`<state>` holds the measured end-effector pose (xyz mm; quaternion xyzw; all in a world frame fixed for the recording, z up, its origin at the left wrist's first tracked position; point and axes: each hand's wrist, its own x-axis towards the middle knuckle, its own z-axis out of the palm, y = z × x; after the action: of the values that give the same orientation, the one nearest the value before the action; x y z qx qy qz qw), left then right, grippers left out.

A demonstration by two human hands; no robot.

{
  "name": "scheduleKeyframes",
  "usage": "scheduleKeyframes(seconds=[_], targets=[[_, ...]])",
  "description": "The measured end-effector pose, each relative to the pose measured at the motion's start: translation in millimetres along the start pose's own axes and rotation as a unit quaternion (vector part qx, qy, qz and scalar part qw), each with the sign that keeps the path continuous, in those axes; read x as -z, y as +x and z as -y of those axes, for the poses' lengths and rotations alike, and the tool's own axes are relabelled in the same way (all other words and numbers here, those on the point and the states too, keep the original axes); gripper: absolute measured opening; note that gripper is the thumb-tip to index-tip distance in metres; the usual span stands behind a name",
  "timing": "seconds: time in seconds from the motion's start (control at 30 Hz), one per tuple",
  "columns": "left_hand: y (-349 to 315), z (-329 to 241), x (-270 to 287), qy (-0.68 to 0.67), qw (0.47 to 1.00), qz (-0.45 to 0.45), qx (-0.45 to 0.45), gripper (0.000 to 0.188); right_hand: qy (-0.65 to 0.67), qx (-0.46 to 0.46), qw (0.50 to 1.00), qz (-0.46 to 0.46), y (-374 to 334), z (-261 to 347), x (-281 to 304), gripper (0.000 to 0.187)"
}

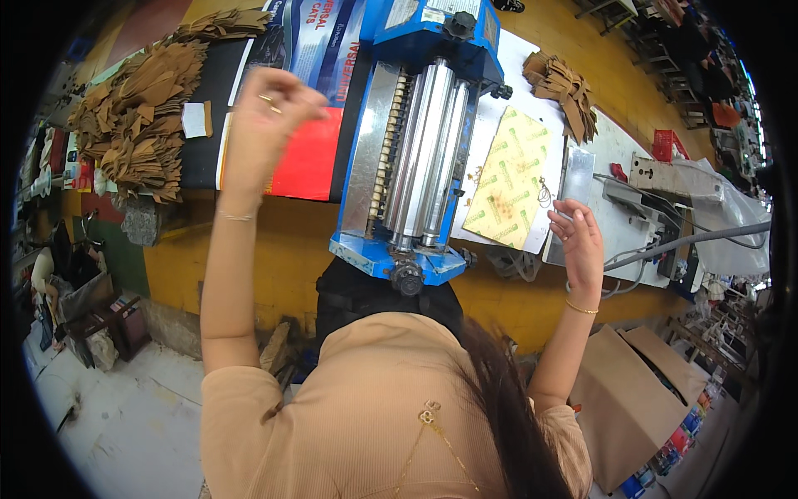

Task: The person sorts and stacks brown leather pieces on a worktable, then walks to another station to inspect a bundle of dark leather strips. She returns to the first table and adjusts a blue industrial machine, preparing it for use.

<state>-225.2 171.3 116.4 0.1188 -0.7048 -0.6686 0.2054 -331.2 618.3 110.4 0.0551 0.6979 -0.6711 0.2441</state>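
My left hand point(270, 112) is raised above a red printed sheet point(309, 154), its fingers curled together and slightly blurred. Whether anything is between those fingertips is hidden. My right hand point(579, 241) holds nothing, its fingers loosely bent and apart, beside a yellow patterned sheet point(511, 179). Between my hands stands a blue machine point(363, 241) with long shiny metal rollers point(409, 154) and dark knobs. No piece shows on the rollers. A thin loop of dark cord or wire point(544, 195) lies at the yellow sheet's right edge.
Large stacks of brown cut pieces point(141, 112) lie on the left of the table, with a small white card point(197, 120) beside them. Another brown bundle point(564, 87) is at the far right. Grey cables point(690, 241) and a cardboard box point(628, 399) are on my right.
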Motion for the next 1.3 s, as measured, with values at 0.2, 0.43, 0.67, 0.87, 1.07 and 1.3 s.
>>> scheduleKeyframes(seconds=[0.2, 0.43, 0.67, 0.87, 1.07, 1.3], targets=[[-40, 89, -55, 0.34, 0.92, 0.194, 0.011, 0.013, -0.04, -0.022, 0.997, 0.062, 16, -5, -32, 0.027], [-31, 108, -47, 0.327, 0.914, 0.238, -0.03, 0.013, -0.066, -0.067, 0.993, 0.073, 17, -22, -35, 0.027], [-32, 109, -49, 0.299, 0.929, 0.217, 0.037, 0.015, 0.049, -0.176, 0.98, 0.081, 60, -97, -59, 0.034], [-52, 104, -46, 0.271, 0.948, 0.136, 0.095, 0.016, 0.378, -0.306, 0.818, 0.308, 124, -175, -86, 0.046], [-75, 96, -41, 0.234, 0.956, 0.086, 0.156, 0.015, 0.346, -0.365, 0.83, 0.24, 130, -172, -107, 0.054], [-89, 96, -50, 0.246, 0.957, 0.059, 0.14, 0.015, 0.317, -0.389, 0.829, 0.247, 134, -174, -137, 0.047]])
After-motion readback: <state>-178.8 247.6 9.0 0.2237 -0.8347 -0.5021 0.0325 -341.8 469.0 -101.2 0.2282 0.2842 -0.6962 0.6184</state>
